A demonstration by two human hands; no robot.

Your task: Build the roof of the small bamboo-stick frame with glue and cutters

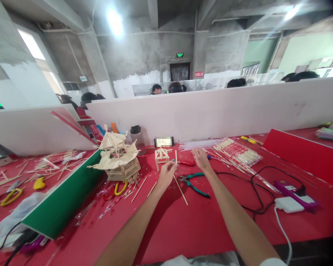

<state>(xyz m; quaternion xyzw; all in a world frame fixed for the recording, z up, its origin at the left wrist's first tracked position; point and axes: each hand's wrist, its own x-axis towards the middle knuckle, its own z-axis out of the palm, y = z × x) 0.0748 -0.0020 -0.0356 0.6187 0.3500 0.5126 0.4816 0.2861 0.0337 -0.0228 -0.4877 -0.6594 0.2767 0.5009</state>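
L hand (pixel 167 175) pinches a thin, upright wooden stick (pixel 175 156) just R of the small open stick frame (pixel 161 152). R hand (pixel 201 159) curled; can't tell if gripping anything. Teal-handled pliers (pixel 199 188) nearby; smooth red tabletop (pixel 183 232) gives room twd near edge, flat white divider (pixel 211 111) bounds back. Layered stick pagoda (pixel 122 170) at L.

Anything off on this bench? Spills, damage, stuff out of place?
No obvious spill or damage. Untidy, though: loose sticks lie scattered by the stick pavilion, pliers rest handles spread beside the left hand, and black cable loops loosely near the purple power strip. Probably ordinary work clutter.
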